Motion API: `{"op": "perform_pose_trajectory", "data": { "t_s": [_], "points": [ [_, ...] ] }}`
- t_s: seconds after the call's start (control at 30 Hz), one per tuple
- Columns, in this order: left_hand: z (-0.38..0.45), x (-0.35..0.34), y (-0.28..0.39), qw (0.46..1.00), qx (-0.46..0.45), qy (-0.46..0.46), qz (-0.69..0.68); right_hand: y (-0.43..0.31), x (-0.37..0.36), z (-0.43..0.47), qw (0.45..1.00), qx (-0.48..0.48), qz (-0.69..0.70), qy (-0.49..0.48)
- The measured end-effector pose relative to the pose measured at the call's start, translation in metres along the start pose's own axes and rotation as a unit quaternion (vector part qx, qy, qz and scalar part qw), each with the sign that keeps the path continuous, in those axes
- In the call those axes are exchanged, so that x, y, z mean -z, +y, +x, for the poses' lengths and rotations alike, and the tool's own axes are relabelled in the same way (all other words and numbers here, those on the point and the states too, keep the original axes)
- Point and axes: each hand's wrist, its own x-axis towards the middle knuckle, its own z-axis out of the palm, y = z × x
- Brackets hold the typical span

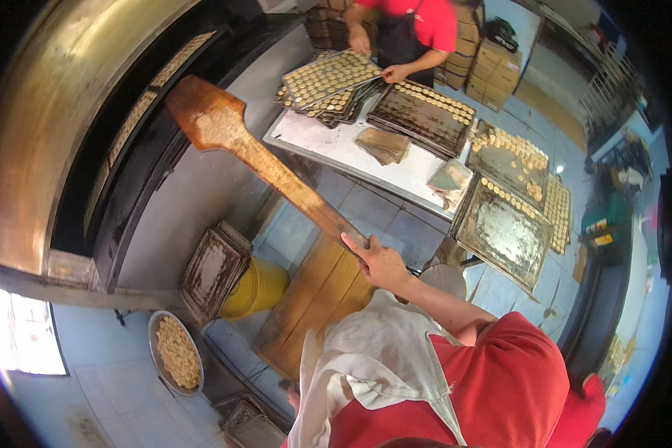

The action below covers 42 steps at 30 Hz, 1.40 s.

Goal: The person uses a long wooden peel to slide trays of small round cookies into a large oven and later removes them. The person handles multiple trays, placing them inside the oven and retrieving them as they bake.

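A long wooden oven peel [291,182] slants across the view, its broad blade up beside the oven [129,151] at the left. My right hand [383,263] is closed around its handle, one finger laid along the wood. Low in the view, my left hand [294,396] shows only in part beside my white apron [381,358]; a small dark thing is at its fingers, and its grip is unclear. Rows of small pale rounds, which look like cookies, lie inside the long oven opening.
Across the metal table [336,148], a co-worker [414,33] in red holds a tray of rounds [333,78] over a stack. More trays [504,229] stand at right. Below the oven are a tray stack [215,269], a yellow bucket [257,288] and a bowl of pale pieces [176,353].
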Motion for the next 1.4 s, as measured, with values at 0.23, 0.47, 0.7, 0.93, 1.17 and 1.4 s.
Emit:
{"op": "perform_pose_trajectory", "data": {
  "t_s": [0.23, 0.47, 0.7, 0.93, 1.17, 1.4],
  "points": [
    [0.045, -0.032, 0.089, 0.96, -0.222, -0.112, -0.126, -0.036, -0.012, 0.021, 1.0, -0.001, -0.02, 0.005],
    [0.009, -0.063, 0.213, 0.848, -0.396, -0.305, -0.177, -0.094, -0.039, 0.028, 0.998, -0.03, -0.049, -0.002],
    [-0.023, -0.07, 0.224, 0.878, -0.18, -0.426, -0.122, -0.149, -0.06, 0.012, 0.996, -0.071, -0.047, 0.003],
    [0.014, -0.05, 0.208, 0.688, 0.07, -0.591, -0.416, -0.184, -0.082, -0.004, 0.996, -0.072, -0.047, 0.031],
    [0.064, 0.002, 0.242, 0.605, -0.696, -0.203, 0.33, -0.212, -0.094, -0.024, 0.995, -0.087, -0.044, 0.015],
    [0.063, 0.003, 0.253, 0.627, -0.64, -0.311, 0.317, -0.209, -0.095, -0.025, 0.995, -0.094, -0.04, 0.022]
  ]
}}
